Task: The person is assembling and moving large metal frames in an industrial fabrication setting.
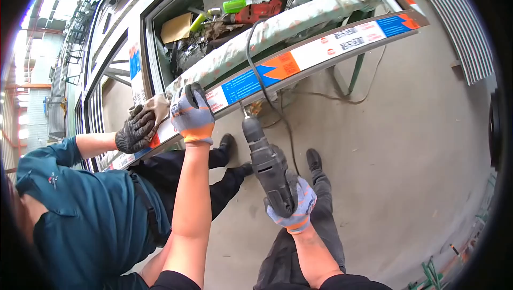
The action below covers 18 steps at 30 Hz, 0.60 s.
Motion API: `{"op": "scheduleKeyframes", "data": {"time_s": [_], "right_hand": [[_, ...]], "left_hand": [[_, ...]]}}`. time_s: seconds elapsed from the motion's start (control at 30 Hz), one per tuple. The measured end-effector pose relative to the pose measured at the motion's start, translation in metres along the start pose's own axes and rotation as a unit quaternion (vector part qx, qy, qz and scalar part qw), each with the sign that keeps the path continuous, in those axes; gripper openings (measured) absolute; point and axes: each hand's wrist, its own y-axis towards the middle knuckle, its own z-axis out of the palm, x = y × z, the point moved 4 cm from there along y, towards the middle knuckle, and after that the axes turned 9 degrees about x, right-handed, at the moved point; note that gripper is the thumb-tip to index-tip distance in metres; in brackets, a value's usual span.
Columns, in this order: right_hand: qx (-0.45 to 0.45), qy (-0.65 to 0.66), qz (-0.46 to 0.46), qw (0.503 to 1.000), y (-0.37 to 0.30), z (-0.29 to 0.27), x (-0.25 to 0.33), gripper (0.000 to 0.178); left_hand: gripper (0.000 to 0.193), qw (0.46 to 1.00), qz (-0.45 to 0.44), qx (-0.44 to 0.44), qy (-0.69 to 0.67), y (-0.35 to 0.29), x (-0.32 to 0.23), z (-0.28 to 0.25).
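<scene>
My right hand point(295, 203), in a grey and orange glove, is wrapped round the handle of a black corded drill point(265, 161). The drill points away from me, its thin bit point(245, 111) at the near side of an aluminium frame point(304, 79); whether the tip touches the metal I cannot tell. Blue, white and orange protective tape covers the frame's face. In a matching glove, my left hand point(193, 114) grips the frame's edge left of the drill, fingers curled over the top. Beside it, a co-worker's dark-gloved hand point(136, 128) rests on the frame by a beige cloth point(156, 109).
The co-worker in a teal shirt point(91, 204) stands close on my left. Behind the frame, a wrapped bar point(299, 20) borders a tray holding a red power drill point(267, 6) and scraps. A black cable point(255, 71) crosses the frame. Corrugated sheets point(454, 23) stand at far right.
</scene>
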Motion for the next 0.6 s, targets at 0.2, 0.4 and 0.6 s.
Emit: {"op": "scheduleKeyframes", "data": {"time_s": [0.2, 0.4, 0.6], "right_hand": [[0.049, 0.071, 0.005, 0.996, -0.039, -0.069, 0.003, 0.055], [-0.015, 0.432, 0.221, 0.874, -0.091, -0.179, -0.018, 0.072], [-0.119, 0.62, 0.277, 0.725, -0.102, -0.287, -0.078, 0.056]], "left_hand": [[0.029, 0.994, -0.087, 0.071, -0.02, -0.001, 0.017, 0.01], [0.032, 0.993, -0.082, 0.082, 0.021, 0.002, 0.01, 0.004], [0.028, 0.985, -0.116, 0.126, 0.017, -0.011, -0.06, -0.027]]}}
